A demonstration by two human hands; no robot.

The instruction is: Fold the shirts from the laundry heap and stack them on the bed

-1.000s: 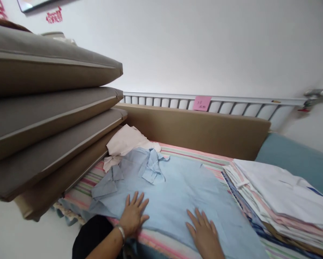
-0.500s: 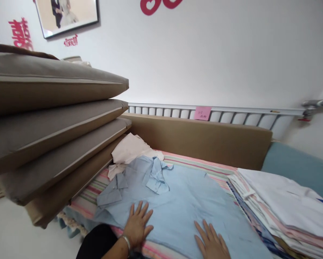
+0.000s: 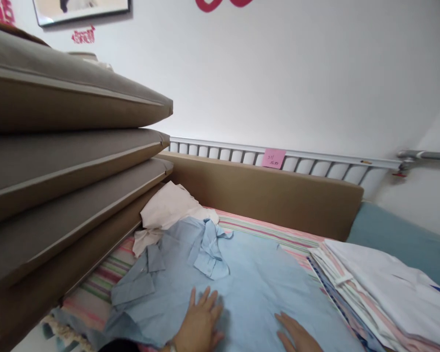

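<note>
A light blue shirt (image 3: 256, 274) lies spread out on a striped bedcover (image 3: 109, 274), its sleeve and cuff folded in over the body. My left hand (image 3: 200, 320) rests on the near part of the shirt with fingers spread, a bracelet at the wrist. Lower right, my right hand (image 3: 296, 335) is over the same cloth, its fingers stretched out and part of it cut off by the frame edge. Neither hand grips anything. Beyond the shirt's left side lies a crumpled pale pink garment (image 3: 170, 205).
A tall stack of thick cushions (image 3: 76, 161) stands on the left. To the right sits a pile of folded clothes (image 3: 392, 288). A brown padded board (image 3: 264, 195) and a white radiator (image 3: 227, 151) with a pink note (image 3: 273, 158) line the wall.
My left hand has slid right across the shirt. The right hand has shifted slightly right and lower in view. The camera view has tilted a little, and the shirt lies much the same.
</note>
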